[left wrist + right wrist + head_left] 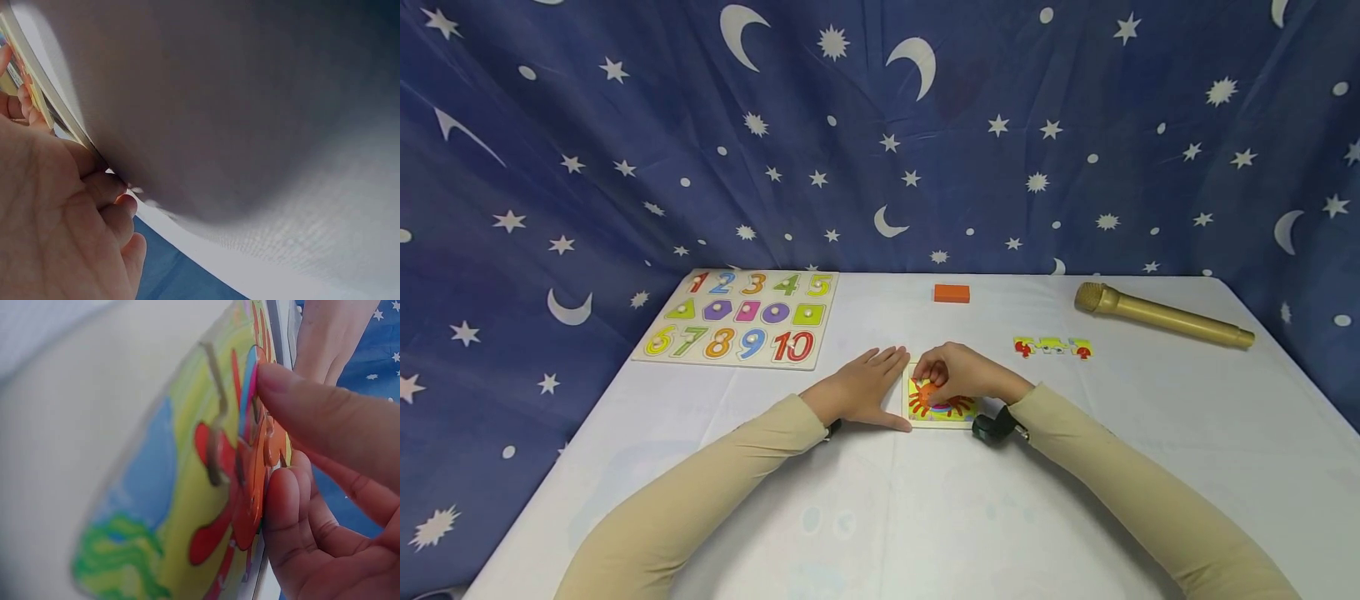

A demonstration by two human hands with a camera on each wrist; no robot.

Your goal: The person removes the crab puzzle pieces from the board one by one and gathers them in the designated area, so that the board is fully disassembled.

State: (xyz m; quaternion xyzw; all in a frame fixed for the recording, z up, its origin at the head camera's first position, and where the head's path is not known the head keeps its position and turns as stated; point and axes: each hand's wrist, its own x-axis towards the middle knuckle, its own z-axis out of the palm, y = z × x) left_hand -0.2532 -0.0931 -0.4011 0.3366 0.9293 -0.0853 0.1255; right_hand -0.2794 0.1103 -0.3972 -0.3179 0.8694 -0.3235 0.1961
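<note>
A small jigsaw puzzle (955, 424) with an orange-red crab picture and a pale frame lies flat in front of me. My left hand (868, 390) lies along its left edge, fingers stretched and thumb spread at the near corner. In the left wrist view that hand's palm (56, 219) is beside the frame's edge. Over the crab, my right hand (962, 372) pinches a puzzle piece (250, 506) between thumb and curled fingers. The piece stands slightly proud of its neighbours in the right wrist view. The right hand covers the puzzle's upper right part in the head view.
Beyond the right hand lie several loose puzzle pieces (1052, 347) in a row. A gold microphone (1165, 315) is at the far right, and an orange block (952, 293) at the back. At the far left lies a number-and-shape board (760, 365). A starry blue curtain (880, 167) borders the table.
</note>
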